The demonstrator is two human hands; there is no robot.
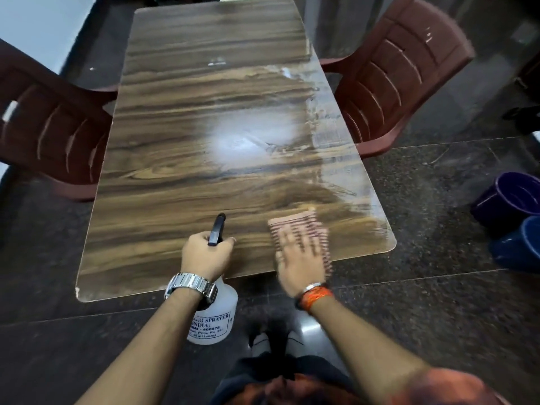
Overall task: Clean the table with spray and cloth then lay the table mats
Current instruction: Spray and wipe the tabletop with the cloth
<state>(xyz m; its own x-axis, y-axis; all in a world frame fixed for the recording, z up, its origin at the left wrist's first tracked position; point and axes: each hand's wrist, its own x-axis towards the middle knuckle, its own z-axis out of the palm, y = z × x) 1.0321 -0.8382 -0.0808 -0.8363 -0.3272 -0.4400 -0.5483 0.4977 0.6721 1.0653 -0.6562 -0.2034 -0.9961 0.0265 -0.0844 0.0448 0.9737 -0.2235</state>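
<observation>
A translucent white spray bottle (217, 314) with a black nozzle stands upright at the 6 o'clock edge of the wood-grain desk (204, 83), held in the left grip (206, 252). A pink striped cloth (292, 225) lies flat at 5 o'clock under the right grip (301, 258).

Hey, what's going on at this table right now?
A person is cleaning the wooden table. The left grip holds a white spray bottle at the near edge, while the right grip presses flat on a striped cloth, blurred mid-wipe. A misty wet patch sits mid-table.
</observation>
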